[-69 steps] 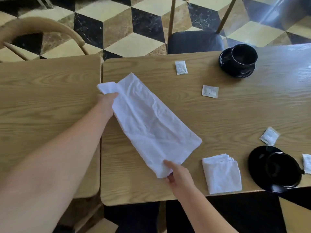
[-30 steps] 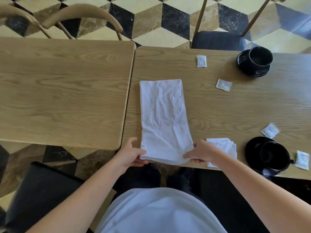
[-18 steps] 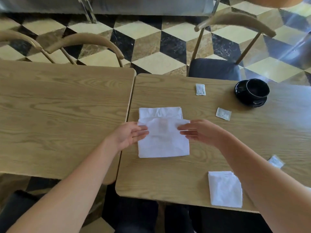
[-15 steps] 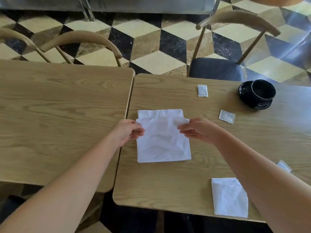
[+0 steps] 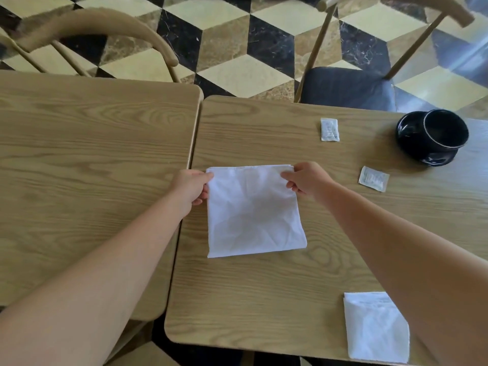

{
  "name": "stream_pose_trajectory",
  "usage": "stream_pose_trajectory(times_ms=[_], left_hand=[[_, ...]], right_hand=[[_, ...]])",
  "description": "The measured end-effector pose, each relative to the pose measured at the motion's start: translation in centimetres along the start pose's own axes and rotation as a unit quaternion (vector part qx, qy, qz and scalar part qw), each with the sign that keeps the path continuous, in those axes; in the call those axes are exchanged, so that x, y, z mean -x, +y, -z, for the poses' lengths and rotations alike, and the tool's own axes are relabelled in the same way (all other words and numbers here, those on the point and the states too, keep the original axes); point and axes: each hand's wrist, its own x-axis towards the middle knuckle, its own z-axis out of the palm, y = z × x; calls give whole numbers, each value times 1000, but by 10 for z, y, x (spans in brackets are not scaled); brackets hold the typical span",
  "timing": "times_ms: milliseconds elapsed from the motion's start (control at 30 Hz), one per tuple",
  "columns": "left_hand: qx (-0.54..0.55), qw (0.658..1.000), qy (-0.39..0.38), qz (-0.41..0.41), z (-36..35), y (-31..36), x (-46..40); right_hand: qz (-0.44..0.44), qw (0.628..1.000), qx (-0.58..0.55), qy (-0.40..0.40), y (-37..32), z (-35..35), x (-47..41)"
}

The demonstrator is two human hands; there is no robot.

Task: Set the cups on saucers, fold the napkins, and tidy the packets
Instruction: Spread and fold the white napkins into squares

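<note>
A white napkin [image 5: 253,212] lies folded into a square on the right wooden table [image 5: 264,299]. My left hand [image 5: 191,187] pinches its far left corner and my right hand [image 5: 307,179] pinches its far right corner, both at the far edge. A second folded napkin [image 5: 375,326] lies near the front edge, partly under my right forearm. A black cup [image 5: 443,132] sits on a black saucer [image 5: 412,143] at the far right. Two white packets lie flat: one packet [image 5: 329,129] near the far edge, another packet [image 5: 373,178] right of my hand.
A second wooden table [image 5: 87,167] adjoins on the left with a narrow gap between them. A chair with a dark seat [image 5: 346,88] stands behind the right table, and a curved wooden chair back [image 5: 100,25] behind the left one. The floor is checkered.
The long napkin strip was folded in half: both hands carried its near edge up to the far edge. The top layer now lines up with the far edge, and my view shifted.
</note>
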Motion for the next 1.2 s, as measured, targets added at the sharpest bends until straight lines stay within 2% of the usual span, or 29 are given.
stream_pose_trajectory(times_ms=[133,300,400,467,567,667,733,867,1000,1200], left_hand=[[42,999,-17,15,-5,1,-1],[-22,998,56,8,5,-20,22],[-55,996,6,71,4,-52,52],[-62,993,-27,93,-1,-73,70],[-23,994,-34,105,-11,-94,87],[44,986,-41,154,-14,-106,101],[58,978,-69,188,-12,-115,114],[55,967,-128,215,-1,-122,139],[90,966,-120,210,11,-94,131],[171,951,-100,237,0,-35,87]], right_hand=[[-8,999,20,28,4,-4,4],[-28,995,30,89,33,-13,54],[-38,992,95,75,62,-27,94],[-49,992,99,58,75,-35,114],[-64,994,81,32,86,-40,131],[-106,991,85,-19,96,-45,144],[-117,992,42,-37,101,-45,154],[-176,972,-141,-71,108,-30,173],[-180,953,-227,-93,95,-10,173],[-224,906,-355,-46,60,-1,117]])
